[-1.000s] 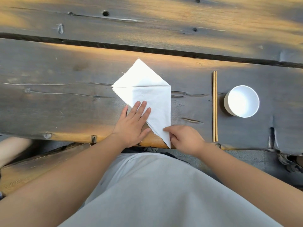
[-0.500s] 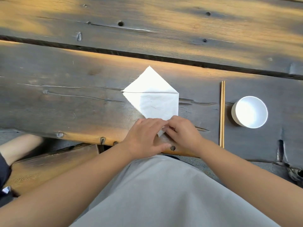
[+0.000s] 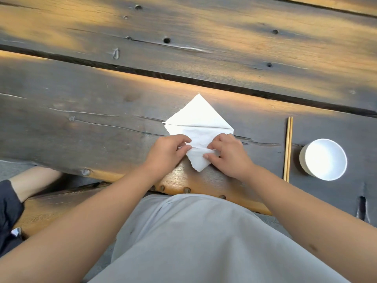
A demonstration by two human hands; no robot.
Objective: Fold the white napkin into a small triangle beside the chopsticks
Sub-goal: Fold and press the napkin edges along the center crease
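The white napkin [image 3: 199, 117] lies on the dark wooden table [image 3: 81, 123], folded into a pointed shape with its far tip up and a crease across the middle. My left hand [image 3: 168, 153] pinches its left side. On the right side my right hand [image 3: 226, 154] pinches the cloth, and a small ridge is raised between the two hands. The napkin's near tip pokes out below the fingers, close to the table's front edge. A pair of wooden chopsticks [image 3: 288, 149] lies straight, to the right of the napkin.
A white bowl [image 3: 323, 159] stands right of the chopsticks. A dark gap [image 3: 183, 78] runs between the table's two planks. The table's front edge [image 3: 179, 180] is just under my wrists. Another person's arm [image 3: 30, 184] shows at the lower left.
Both hands moved up the napkin from its near corner and now pinch it at mid-height, raising a ridge. The left hand went from lying flat to pinching.
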